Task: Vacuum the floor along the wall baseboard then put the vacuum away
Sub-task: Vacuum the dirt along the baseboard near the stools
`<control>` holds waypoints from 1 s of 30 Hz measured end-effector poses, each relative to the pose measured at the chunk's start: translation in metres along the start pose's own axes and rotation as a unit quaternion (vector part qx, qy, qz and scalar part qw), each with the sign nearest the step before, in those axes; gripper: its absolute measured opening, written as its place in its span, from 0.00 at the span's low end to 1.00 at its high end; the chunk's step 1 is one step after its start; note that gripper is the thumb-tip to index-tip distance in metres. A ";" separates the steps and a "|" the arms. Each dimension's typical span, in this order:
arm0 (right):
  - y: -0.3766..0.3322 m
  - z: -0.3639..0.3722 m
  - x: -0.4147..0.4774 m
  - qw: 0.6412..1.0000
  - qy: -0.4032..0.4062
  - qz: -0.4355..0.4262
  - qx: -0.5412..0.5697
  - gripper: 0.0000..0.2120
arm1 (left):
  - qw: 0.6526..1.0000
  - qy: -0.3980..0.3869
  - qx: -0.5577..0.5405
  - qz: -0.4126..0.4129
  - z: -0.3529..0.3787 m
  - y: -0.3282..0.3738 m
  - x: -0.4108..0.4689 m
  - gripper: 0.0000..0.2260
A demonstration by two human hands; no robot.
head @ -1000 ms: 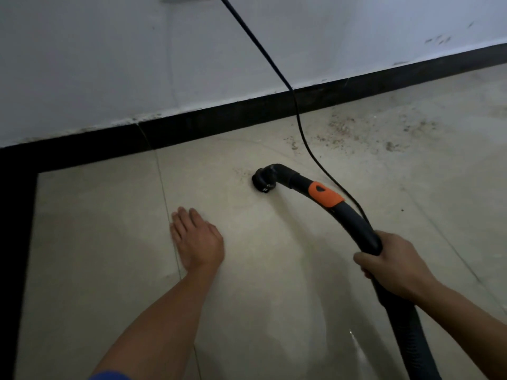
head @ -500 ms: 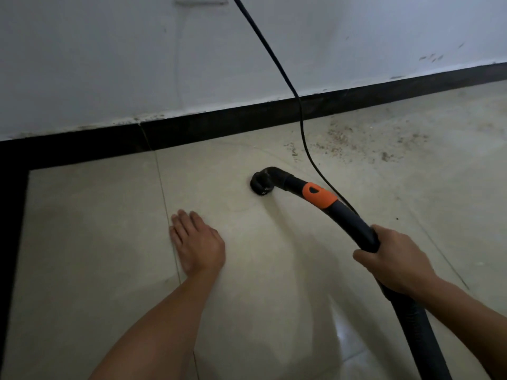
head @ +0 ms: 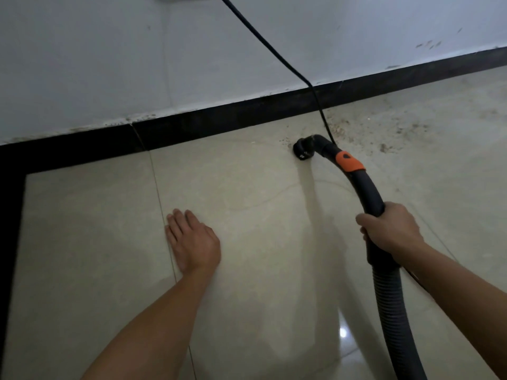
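Note:
My right hand [head: 391,231] grips the black curved handle of the vacuum hose [head: 366,187], which carries an orange band. The hose's round nozzle [head: 301,150] faces down on the beige tiled floor [head: 247,242], a short way in front of the black baseboard [head: 219,120]. Brown dirt specks [head: 384,133] lie on the floor just right of the nozzle, along the baseboard. My left hand [head: 192,242] rests flat on the floor with its fingers straight, well left of the hose. The ribbed hose [head: 389,311] runs down out of the bottom edge.
A black power cord [head: 274,50] hangs from the top of the view across the white wall [head: 109,64] and drops to the floor behind the nozzle. A dark strip [head: 11,242] borders the floor at the left.
The nozzle has slid toward the baseboard and to the right, up to the edge of the dirt patch. My left hand stays flat on the floor.

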State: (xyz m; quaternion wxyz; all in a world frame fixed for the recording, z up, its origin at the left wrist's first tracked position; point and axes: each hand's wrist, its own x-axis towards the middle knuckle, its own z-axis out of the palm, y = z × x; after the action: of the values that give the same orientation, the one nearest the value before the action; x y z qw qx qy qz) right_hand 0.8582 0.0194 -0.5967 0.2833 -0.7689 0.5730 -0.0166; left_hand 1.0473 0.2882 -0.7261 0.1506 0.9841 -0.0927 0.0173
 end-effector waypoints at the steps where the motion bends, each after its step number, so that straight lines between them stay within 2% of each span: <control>1: -0.007 0.003 0.010 1.000 -0.004 0.005 0.016 0.09 | 1.000 0.004 0.003 0.000 0.000 0.000 0.000 0.22; 8: -0.058 0.021 0.069 0.990 -0.038 0.031 0.134 0.12 | 1.000 0.004 0.023 -0.003 0.004 -0.001 0.002 0.23; 11: -0.074 0.030 0.077 0.988 -0.051 0.020 0.147 0.11 | 0.999 0.000 0.033 -0.001 0.006 -0.002 0.002 0.23; 14: -0.077 0.037 0.074 0.991 -0.063 -0.011 0.115 0.10 | 0.999 -0.001 0.035 -0.004 0.005 -0.002 0.003 0.23; 17: -0.076 0.028 0.071 0.995 -0.070 -0.069 0.011 0.10 | 0.999 -0.001 0.033 0.000 0.004 -0.001 0.003 0.23; 19: -0.074 0.011 0.072 0.995 -0.058 -0.076 -0.024 0.11 | 1.000 -0.007 0.026 -0.002 0.003 -0.002 0.002 0.22; 24: -0.054 -0.022 0.063 0.994 -0.027 -0.080 -0.074 0.08 | 1.000 -0.025 0.010 -0.009 -0.001 0.001 0.002 0.23; 30: -0.009 -0.045 0.023 0.992 -0.084 -0.070 -0.058 0.06 | 1.000 -0.022 0.011 -0.005 -0.005 0.000 0.000 0.23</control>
State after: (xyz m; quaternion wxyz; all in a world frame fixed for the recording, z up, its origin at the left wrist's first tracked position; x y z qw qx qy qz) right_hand 0.8581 -0.0178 -0.5614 0.2834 -0.8207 0.4923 0.0613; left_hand 1.0473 0.2900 -0.7218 0.1379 0.9862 -0.0913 -0.0036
